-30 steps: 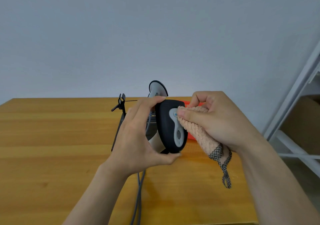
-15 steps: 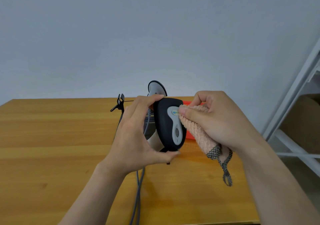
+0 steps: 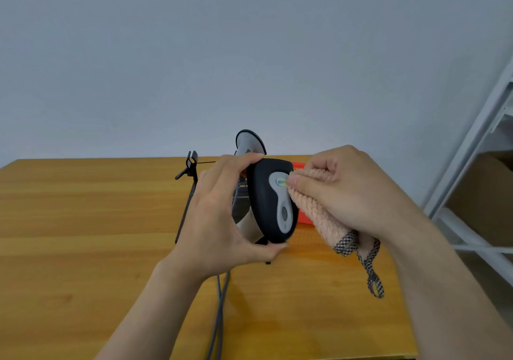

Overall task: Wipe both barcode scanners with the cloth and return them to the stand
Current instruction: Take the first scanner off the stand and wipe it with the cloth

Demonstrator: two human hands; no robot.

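Note:
My left hand [image 3: 219, 221] grips a black and grey barcode scanner [image 3: 270, 201] by its head, held up over the wooden table [image 3: 83, 234]. My right hand [image 3: 347, 187] holds a bunched pink cloth [image 3: 316, 209] and presses it against the scanner's grey top panel. A checked loop [image 3: 373, 276] hangs from the cloth. Behind my left hand, a second grey scanner [image 3: 248, 143] sits in the black wire stand [image 3: 188, 193], mostly hidden. Grey cables [image 3: 219, 318] run down toward the table's front edge.
A red flat object [image 3: 304, 218] lies on the table behind the cloth. A white metal shelf [image 3: 477, 151] holding a cardboard box [image 3: 485, 198] stands to the right of the table. A plain wall is behind.
The cloth in my right hand has slid slightly up the scanner's grey panel. The scanner has tilted a little in my left hand.

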